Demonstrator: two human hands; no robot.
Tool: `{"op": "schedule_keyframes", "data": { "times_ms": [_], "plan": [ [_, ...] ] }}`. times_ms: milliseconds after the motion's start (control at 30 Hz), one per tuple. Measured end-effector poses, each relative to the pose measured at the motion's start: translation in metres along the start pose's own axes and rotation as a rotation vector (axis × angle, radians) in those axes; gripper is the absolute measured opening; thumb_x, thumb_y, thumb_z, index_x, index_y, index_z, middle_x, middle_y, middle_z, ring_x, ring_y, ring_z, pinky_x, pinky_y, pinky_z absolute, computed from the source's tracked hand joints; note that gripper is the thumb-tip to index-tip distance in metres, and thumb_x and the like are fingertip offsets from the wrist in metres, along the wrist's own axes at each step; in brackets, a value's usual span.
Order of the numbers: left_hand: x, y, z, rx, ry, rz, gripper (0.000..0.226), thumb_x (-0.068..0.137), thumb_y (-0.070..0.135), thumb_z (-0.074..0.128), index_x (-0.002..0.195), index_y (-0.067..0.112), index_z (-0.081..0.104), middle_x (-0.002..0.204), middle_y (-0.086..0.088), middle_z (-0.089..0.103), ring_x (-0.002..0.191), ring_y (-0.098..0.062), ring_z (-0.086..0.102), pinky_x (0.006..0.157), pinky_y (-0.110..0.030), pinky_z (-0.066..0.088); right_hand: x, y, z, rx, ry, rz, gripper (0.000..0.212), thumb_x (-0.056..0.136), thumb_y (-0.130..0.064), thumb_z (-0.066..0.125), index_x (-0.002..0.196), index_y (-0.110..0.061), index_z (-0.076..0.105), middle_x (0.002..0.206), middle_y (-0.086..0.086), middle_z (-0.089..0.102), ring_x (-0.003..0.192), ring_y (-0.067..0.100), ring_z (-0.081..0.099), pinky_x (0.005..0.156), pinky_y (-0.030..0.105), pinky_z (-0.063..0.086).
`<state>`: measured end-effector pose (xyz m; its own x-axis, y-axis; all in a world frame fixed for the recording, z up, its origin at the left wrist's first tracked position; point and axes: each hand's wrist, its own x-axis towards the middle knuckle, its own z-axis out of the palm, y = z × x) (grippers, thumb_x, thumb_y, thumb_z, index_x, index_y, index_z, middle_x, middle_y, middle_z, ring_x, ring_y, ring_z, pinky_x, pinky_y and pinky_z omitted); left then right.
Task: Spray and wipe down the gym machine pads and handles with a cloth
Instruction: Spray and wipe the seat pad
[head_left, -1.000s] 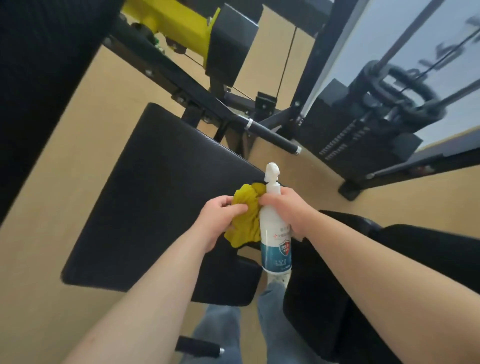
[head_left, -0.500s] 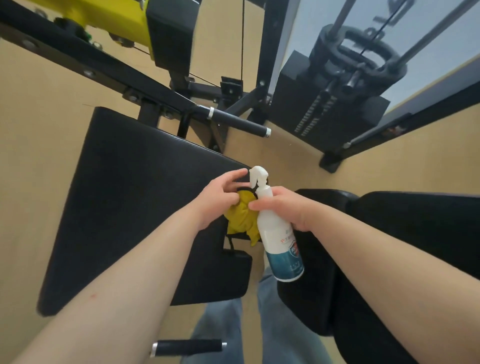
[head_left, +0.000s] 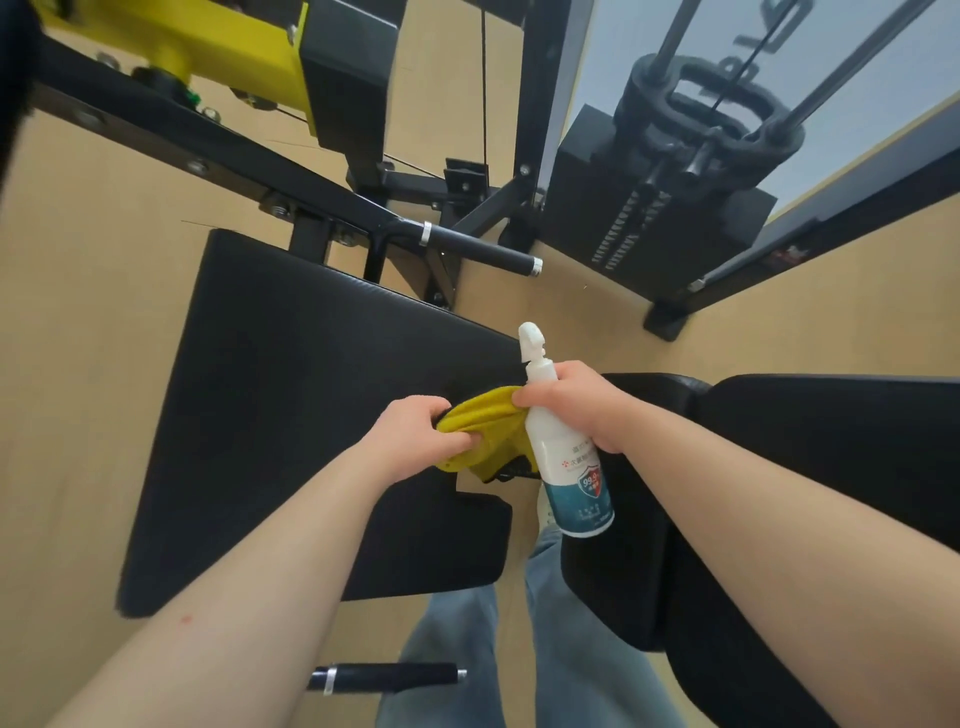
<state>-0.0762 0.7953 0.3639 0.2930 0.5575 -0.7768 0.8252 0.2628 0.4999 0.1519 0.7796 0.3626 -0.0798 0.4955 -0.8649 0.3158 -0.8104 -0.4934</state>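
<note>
— What does the person wear?
— Faded light-blue jeans (head_left: 571, 649), loose, with soft folds down both legs.
— Anything on the feet?
— Only the pale toe of one shoe (head_left: 545, 512) shows, at the end of a leg.
— And the arms?
— The left forearm (head_left: 260, 597), which has one small spot, and the right forearm (head_left: 779, 509) are bare. The left hand (head_left: 415, 431) and right hand (head_left: 576, 410) are bare too.

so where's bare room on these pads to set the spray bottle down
Most of the large black pad is bare, from its far edge by the upper handle down to the left hand. The right pad is bare along its far side. Crowded between the pads, where the right hand, yellow cloth and spray bottle bunch.
</note>
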Motion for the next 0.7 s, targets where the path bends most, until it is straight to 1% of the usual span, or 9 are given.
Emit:
{"op": "schedule_keyframes", "data": {
  "times_ms": [67, 133, 200, 267, 300, 367, 433, 567, 700],
  "plan": [
    [-0.011, 0.003, -0.001, 0.067, -0.017, 0.009, 0.026, 0.087, 0.049, 0.075, 0.092, 0.023, 0.069, 0.101, 0.000, 0.068, 0.091, -0.014, 0.067, 0.083, -0.037, 0.061, -0.009, -0.006, -0.001, -0.051, 0.013, -0.028, 0.027, 0.089, -0.037, 0.076, 0.104, -0.017, 0.064, 0.097, 0.012, 0.072, 0.088, 0.027, 0.074, 0.088, 0.048, 0.063],
    [-0.021, 0.007, -0.003, 0.063, 0.048, 0.101, 0.024, 0.084, 0.048, 0.077, 0.089, 0.025, 0.072, 0.133, 0.006, 0.057, 0.116, -0.010, 0.057, 0.099, -0.040, 0.054, -0.017, -0.012, -0.003, -0.050, 0.035, -0.046, 0.026, 0.090, -0.037, 0.076, 0.104, -0.019, 0.064, 0.097, 0.011, 0.073, 0.089, 0.028, 0.075, 0.087, 0.048, 0.063],
    [-0.030, 0.010, -0.009, 0.151, 0.211, 0.261, 0.021, 0.084, 0.046, 0.080, 0.086, 0.026, 0.074, 0.156, 0.010, 0.038, 0.142, -0.011, 0.033, 0.112, -0.040, 0.036, -0.025, -0.019, -0.006, -0.003, 0.063, -0.059, 0.026, 0.091, -0.035, 0.076, 0.108, -0.020, 0.064, 0.098, 0.010, 0.072, 0.087, 0.026, 0.075, 0.081, 0.043, 0.064],
    [-0.037, 0.012, -0.014, 0.259, 0.305, 0.368, 0.023, 0.086, 0.043, 0.078, 0.098, 0.023, 0.075, 0.148, 0.006, 0.049, 0.139, -0.012, 0.040, 0.113, -0.038, 0.040, -0.034, -0.025, -0.008, 0.024, 0.085, -0.081, 0.026, 0.092, -0.034, 0.076, 0.113, -0.023, 0.064, 0.099, 0.008, 0.072, 0.086, 0.024, 0.074, 0.074, 0.037, 0.063],
    [-0.040, 0.013, -0.015, 0.246, 0.274, 0.366, 0.023, 0.089, 0.041, 0.076, 0.104, 0.024, 0.072, 0.131, 0.005, 0.062, 0.124, -0.010, 0.054, 0.105, -0.038, 0.051, -0.039, -0.026, -0.009, 0.026, 0.097, -0.095, 0.024, 0.092, -0.034, 0.076, 0.111, -0.024, 0.064, 0.099, 0.007, 0.071, 0.086, 0.023, 0.073, 0.072, 0.035, 0.062],
    [-0.050, 0.015, -0.016, 0.157, 0.165, 0.286, 0.017, 0.093, 0.039, 0.071, 0.102, 0.027, 0.063, 0.096, 0.006, 0.067, 0.087, -0.010, 0.067, 0.080, -0.035, 0.062, -0.048, -0.029, -0.010, 0.029, 0.126, -0.122, 0.018, 0.092, -0.033, 0.076, 0.103, -0.024, 0.063, 0.098, 0.008, 0.071, 0.086, 0.023, 0.072, 0.070, 0.034, 0.060],
    [-0.058, 0.010, -0.015, 0.149, 0.123, 0.204, 0.020, 0.094, 0.041, 0.069, 0.104, 0.030, 0.055, 0.089, 0.006, 0.065, 0.077, -0.012, 0.067, 0.069, -0.029, 0.061, -0.057, -0.032, -0.014, 0.062, 0.135, -0.141, 0.019, 0.092, -0.030, 0.076, 0.101, -0.021, 0.063, 0.099, 0.011, 0.071, 0.087, 0.026, 0.073, 0.071, 0.037, 0.061],
    [-0.070, -0.010, -0.019, 0.177, 0.015, 0.051, 0.029, 0.084, 0.059, 0.072, 0.099, 0.037, 0.063, 0.094, 0.010, 0.069, 0.086, -0.010, 0.068, 0.079, -0.037, 0.061, -0.073, -0.037, -0.023, 0.158, 0.112, -0.161, 0.024, 0.090, -0.024, 0.077, 0.108, -0.014, 0.065, 0.103, 0.016, 0.072, 0.089, 0.029, 0.075, 0.080, 0.046, 0.064],
    [-0.078, -0.009, -0.036, 0.278, -0.412, -0.235, 0.055, 0.068, 0.069, 0.078, 0.112, 0.038, 0.069, 0.108, 0.008, 0.072, 0.100, -0.016, 0.068, 0.097, -0.043, 0.054, -0.086, -0.040, -0.023, 0.103, -0.070, -0.018, 0.027, 0.089, -0.017, 0.076, 0.112, -0.010, 0.063, 0.102, 0.021, 0.073, 0.084, 0.033, 0.076, 0.076, 0.048, 0.065]
  ]
}}
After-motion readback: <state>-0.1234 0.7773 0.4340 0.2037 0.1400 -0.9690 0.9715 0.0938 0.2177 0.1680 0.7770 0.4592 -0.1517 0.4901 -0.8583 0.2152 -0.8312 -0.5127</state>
